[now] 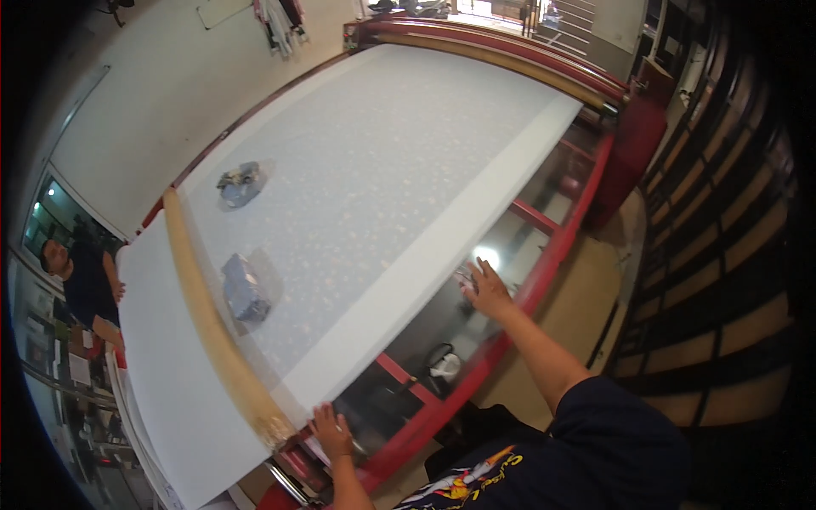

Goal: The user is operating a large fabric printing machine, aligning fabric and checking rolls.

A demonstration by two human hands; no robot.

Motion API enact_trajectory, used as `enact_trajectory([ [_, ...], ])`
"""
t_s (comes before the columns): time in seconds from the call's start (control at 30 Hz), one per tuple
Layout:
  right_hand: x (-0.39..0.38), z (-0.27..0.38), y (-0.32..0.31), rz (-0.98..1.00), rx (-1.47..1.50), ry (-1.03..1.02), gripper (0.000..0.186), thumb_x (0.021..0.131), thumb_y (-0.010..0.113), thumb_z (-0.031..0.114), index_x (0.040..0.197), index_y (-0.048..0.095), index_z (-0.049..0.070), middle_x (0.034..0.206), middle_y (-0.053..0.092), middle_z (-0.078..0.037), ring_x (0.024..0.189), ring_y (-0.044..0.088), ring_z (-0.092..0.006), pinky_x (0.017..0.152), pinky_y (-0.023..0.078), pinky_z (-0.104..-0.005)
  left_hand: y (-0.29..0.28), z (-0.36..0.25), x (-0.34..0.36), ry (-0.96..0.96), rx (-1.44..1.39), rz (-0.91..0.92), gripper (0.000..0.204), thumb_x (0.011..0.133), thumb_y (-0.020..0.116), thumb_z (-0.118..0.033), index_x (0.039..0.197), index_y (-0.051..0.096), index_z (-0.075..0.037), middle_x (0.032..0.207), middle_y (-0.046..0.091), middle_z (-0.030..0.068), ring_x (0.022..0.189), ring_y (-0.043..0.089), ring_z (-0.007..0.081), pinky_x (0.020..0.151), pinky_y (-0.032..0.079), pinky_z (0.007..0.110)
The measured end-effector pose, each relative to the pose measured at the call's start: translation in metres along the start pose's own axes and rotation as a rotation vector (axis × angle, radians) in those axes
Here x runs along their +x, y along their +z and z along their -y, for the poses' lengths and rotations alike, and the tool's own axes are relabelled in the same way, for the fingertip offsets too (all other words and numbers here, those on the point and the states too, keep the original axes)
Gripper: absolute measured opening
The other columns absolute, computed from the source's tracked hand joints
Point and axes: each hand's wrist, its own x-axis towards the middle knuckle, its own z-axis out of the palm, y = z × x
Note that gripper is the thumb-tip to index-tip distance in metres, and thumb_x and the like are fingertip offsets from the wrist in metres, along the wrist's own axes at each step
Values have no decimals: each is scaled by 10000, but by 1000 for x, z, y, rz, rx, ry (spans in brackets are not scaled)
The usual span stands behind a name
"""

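Note:
A wide white sheet (399, 280) with a pale speckled pattern under a thin top layer stretches across a red-framed machine. My left hand (333, 433) rests with spread fingers at the sheet's near corner, beside the end of a tan roller (200, 293). Further right, my right hand (488, 291) is held at the sheet's near edge, fingers apart; a small shiny patch by its fingertips is too unclear to name. Two bluish plastic-wrapped bundles lie on the sheet: one (246, 287) near the roller, the other (240, 184) farther back.
The machine's red frame rail (476, 374) runs between me and the sheet. A far roller (501, 64) spans the back. Another person (89, 285) stands at the left. A small white and black object (444, 365) sits below the sheet. Dark shelving (722, 323) lines the right.

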Motion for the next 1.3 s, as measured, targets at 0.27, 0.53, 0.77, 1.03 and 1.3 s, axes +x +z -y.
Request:
enact_trajectory([
  [0.27, -302, -127, -55, 162, 175, 432, 857, 889, 708, 160, 1602, 234, 144, 1478, 451, -272, 1357, 483, -443, 1098, 447, -462, 5, -9, 8, -181, -15, -2, 507, 1060, 455, -315, 1475, 497, -26, 1535, 455, 216, 1471, 340, 424, 1204, 208, 612],
  [0.53, -597, -470, -101, 121, 0, 1272, 976, 836, 805, 212, 1579, 211, -9, 1511, 469, -269, 1390, 493, -374, 1148, 412, -436, 104, -246, 74, 112, -98, -171, 570, 1013, 560, -335, 1484, 485, -22, 1517, 439, 291, 1416, 365, 506, 1159, 270, 619],
  [0.77, -517, -529, -230, -396, 337, 1435, 803, 910, 707, 93, 1584, 271, 99, 1399, 575, -233, 1236, 600, -375, 1086, 446, -443, 125, -487, 152, 378, -78, 1, 673, 993, 603, -364, 1579, 369, -129, 1596, 338, 272, 1486, 270, 493, 1192, 203, 643],
  [1.03, -397, -571, -189, -61, 409, 1397, 755, 932, 708, 100, 1559, 292, 28, 1463, 516, -247, 1334, 534, -378, 1111, 439, -449, 159, -664, 254, 333, -133, -39, 695, 991, 609, -366, 1593, 342, -146, 1626, 297, 246, 1500, 252, 479, 1199, 204, 637],
  [1.3, -324, -715, -256, 214, 228, 1114, 511, 872, 726, 181, 1328, 582, 1, 1144, 695, -246, 1105, 667, -356, 982, 524, -409, 255, -834, 356, 218, -106, -4, 756, 987, 588, -432, 1610, 287, -126, 1653, 249, 217, 1540, 177, 437, 1200, 200, 649],
])
